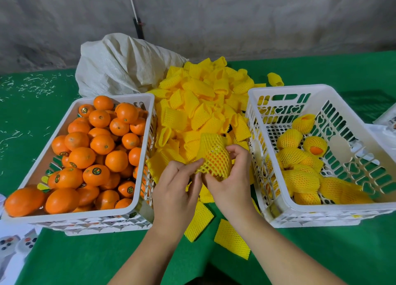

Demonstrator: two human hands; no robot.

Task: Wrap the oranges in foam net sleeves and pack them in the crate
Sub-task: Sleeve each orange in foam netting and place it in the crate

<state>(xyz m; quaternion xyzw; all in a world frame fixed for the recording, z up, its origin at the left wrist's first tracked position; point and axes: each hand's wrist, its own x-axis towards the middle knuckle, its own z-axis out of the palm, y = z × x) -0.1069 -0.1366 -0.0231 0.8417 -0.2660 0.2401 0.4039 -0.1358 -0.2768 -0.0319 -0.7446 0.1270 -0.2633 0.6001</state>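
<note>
My left hand (174, 185) fingertips pinching the foam sleeve (214, 156) edge, right hand (230, 173) curled around it, orange (215, 157) inside mostly hidden

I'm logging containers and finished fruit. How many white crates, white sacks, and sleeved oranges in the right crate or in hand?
White crates: 2, left crate and right crate
White sack: 1
Sleeved oranges in the right crate: about 9, partly hidden
Sleeved orange in hand: 1
Total: about 13

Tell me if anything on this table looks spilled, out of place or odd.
A few things. Loose foam sleeves lie flat at the table's near edge, strayed from the heap. White shreds litter the green cloth at far left. In the right crate, one wrapped orange shows bare peel through its sleeve's open end.
</note>
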